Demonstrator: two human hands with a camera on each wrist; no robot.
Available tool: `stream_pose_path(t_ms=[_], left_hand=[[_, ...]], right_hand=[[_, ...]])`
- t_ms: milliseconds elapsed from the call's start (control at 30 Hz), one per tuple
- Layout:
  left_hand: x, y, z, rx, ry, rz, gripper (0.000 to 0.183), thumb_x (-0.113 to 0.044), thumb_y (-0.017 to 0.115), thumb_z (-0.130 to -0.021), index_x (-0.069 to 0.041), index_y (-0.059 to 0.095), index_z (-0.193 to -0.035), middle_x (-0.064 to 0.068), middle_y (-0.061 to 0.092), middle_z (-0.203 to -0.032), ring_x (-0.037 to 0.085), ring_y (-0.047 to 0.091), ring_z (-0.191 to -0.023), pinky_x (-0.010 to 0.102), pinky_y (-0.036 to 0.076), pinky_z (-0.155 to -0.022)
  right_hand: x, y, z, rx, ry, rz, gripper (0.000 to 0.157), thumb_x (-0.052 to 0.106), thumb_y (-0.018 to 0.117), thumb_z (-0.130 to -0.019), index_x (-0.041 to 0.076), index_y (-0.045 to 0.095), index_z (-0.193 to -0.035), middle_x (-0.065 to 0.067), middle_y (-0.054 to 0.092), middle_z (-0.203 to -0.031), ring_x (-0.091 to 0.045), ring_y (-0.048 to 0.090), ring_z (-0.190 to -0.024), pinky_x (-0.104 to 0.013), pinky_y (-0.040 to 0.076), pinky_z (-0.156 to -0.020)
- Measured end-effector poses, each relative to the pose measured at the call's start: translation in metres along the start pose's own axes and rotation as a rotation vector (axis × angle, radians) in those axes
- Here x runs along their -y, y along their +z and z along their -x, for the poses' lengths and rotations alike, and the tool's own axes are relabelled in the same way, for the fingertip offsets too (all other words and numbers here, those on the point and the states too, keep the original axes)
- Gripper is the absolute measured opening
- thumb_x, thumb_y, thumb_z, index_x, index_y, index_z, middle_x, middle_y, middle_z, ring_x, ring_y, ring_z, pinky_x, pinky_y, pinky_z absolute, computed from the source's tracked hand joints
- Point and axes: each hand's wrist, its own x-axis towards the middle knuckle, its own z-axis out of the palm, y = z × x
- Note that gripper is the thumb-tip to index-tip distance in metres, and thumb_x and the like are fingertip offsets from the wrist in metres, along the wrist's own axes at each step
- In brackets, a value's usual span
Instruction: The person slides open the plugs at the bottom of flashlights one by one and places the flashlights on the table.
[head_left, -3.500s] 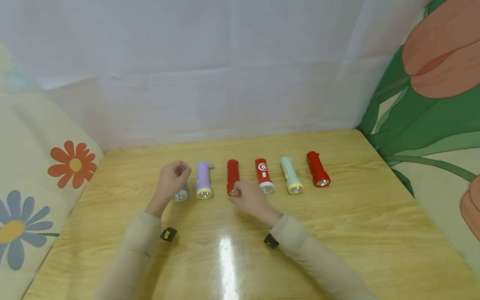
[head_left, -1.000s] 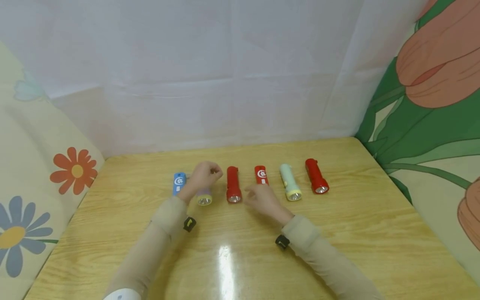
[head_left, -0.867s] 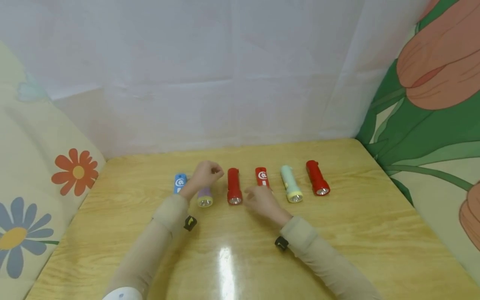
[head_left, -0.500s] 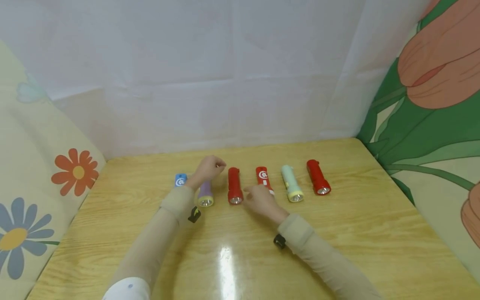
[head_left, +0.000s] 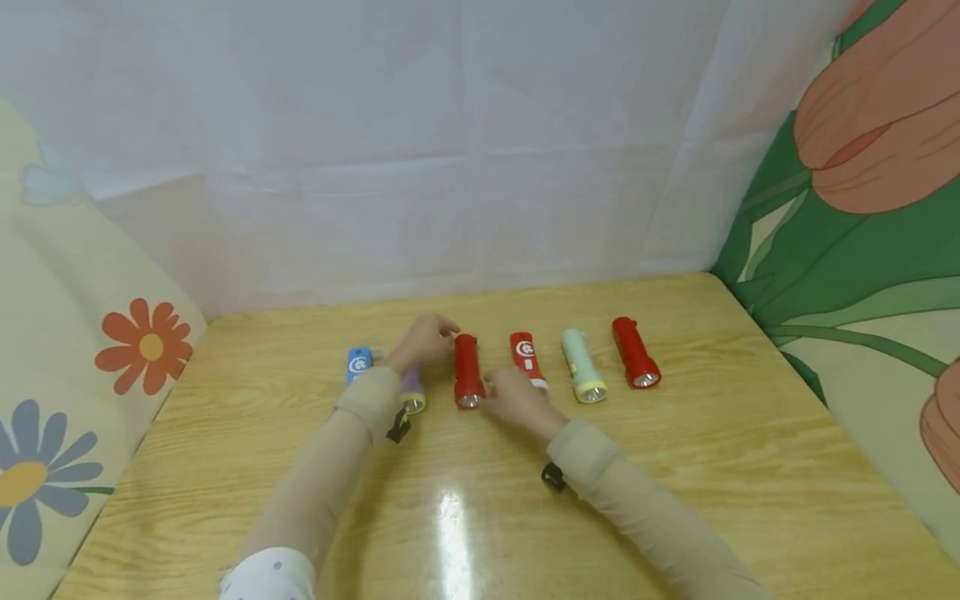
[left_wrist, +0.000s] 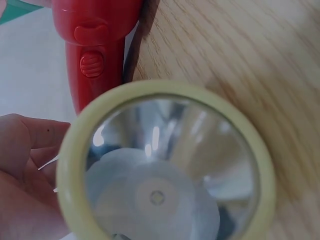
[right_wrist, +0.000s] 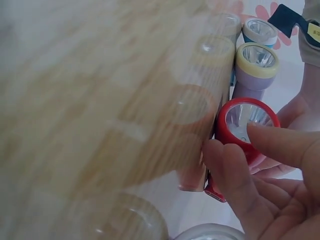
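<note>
Flashlights lie in a row, lenses toward me. The plain red flashlight is between my hands. My left hand reaches over the purple flashlight, fingertips close by the red one's tail. In the left wrist view, the purple flashlight's yellow rim hides part of the left hand. My right hand is at the red flashlight's head. In the right wrist view, one finger of the right hand overlaps the red lens rim, with other fingers loosely bent beside it.
A blue flashlight lies to the left. Rightward are a red-and-white flashlight, a mint flashlight and another red flashlight. The wooden table meets a white cloth behind and floral cloths at both sides.
My left hand has moved from the blue flashlight rightward to the plain red flashlight's tail. My right hand first drew back from that flashlight's head, then came back against it.
</note>
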Motion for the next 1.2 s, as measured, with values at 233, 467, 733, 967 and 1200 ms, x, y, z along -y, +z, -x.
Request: stream_pose_path(t_ms=[233, 467, 733, 967, 1200], left_hand=[[0.0005, 0.0018, -0.0013, -0.008, -0.036, 0.026, 0.032, -0.001, 0.051, -0.082, 0.005, 0.059, -0.113, 0.022, 0.059, -0.113, 0.033, 0.054, -0.103, 0.042, 0.044, -0.089], [0.0002, 0.0016, -0.0015, -0.016, -0.003, 0.012, 0.026, 0.001, 0.051, -0.082, 0.003, 0.064, -0.105, 0.019, 0.062, -0.106, 0.030, 0.056, -0.096, 0.041, 0.044, -0.087], [0.0021, 0.0023, -0.0035, -0.030, 0.033, -0.018, 0.021, 0.002, 0.048, -0.083, 0.004, 0.065, -0.095, 0.017, 0.064, -0.095, 0.028, 0.056, -0.085, 0.038, 0.045, -0.080], [0.0054, 0.0045, -0.0043, -0.046, 0.036, -0.030, 0.019, 0.000, 0.048, -0.084, 0.005, 0.065, -0.090, 0.018, 0.065, -0.089, 0.029, 0.058, -0.084, 0.039, 0.047, -0.079], [0.0033, 0.0055, -0.0017, -0.045, 0.015, -0.025, 0.026, 0.005, 0.047, -0.075, 0.005, 0.067, -0.091, 0.020, 0.065, -0.095, 0.031, 0.058, -0.088, 0.039, 0.047, -0.080]], right_hand=[[0.0003, 0.0013, -0.0016, -0.017, -0.049, 0.021, 0.010, 0.012, 0.068, -0.080, 0.004, 0.061, -0.077, 0.001, 0.048, -0.057, -0.011, 0.042, -0.051, -0.023, 0.035, -0.047], [0.0000, 0.0031, -0.0041, -0.029, -0.092, 0.034, 0.017, 0.017, 0.069, -0.080, 0.005, 0.066, -0.091, 0.001, 0.056, -0.065, -0.011, 0.046, -0.057, -0.025, 0.040, -0.053], [0.0018, 0.0041, -0.0048, -0.017, -0.077, 0.024, 0.018, 0.018, 0.069, -0.081, 0.005, 0.067, -0.093, -0.002, 0.064, -0.077, -0.013, 0.055, -0.068, -0.027, 0.046, -0.062], [0.0062, 0.0062, -0.0030, -0.008, -0.070, 0.018, 0.016, 0.014, 0.070, -0.080, 0.003, 0.066, -0.090, -0.007, 0.066, -0.084, -0.018, 0.060, -0.080, -0.032, 0.049, -0.073], [0.0073, 0.0070, -0.0030, -0.005, -0.075, 0.040, 0.015, 0.015, 0.070, -0.080, 0.003, 0.065, -0.087, -0.002, 0.063, -0.076, -0.014, 0.054, -0.069, -0.028, 0.046, -0.064]])
